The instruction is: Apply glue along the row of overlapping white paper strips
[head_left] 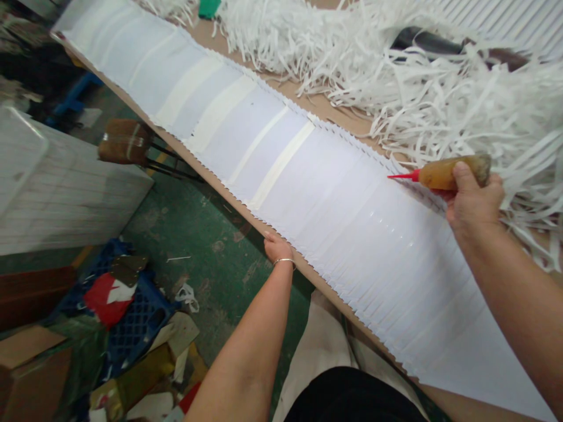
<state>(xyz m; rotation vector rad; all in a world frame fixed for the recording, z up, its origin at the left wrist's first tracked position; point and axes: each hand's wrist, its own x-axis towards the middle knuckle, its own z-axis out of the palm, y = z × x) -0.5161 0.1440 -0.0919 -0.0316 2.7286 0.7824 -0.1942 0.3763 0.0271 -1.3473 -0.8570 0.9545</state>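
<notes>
My right hand (477,196) is wrapped around a glue bottle (453,173) filled with amber liquid. The bottle lies nearly level, and its red pointed nozzle aims left, over the far edge of the white paper strips (334,193). These strips overlap in a long row, with several cream bands showing between them toward the far left. A few shiny wet-looking marks (391,225) show on the paper near its middle. At the near side, my left hand (278,248) is closed at the table edge (246,214), its fingers partly hidden. A thin bracelet circles that wrist.
Behind the strips lies a heap of shredded white paper (343,58), with a dark-handled tool (426,42) on it. A small brown-topped stool (125,140) stands left of the table. Below, a blue plastic crate (141,328) and scraps lie on the green floor (211,234).
</notes>
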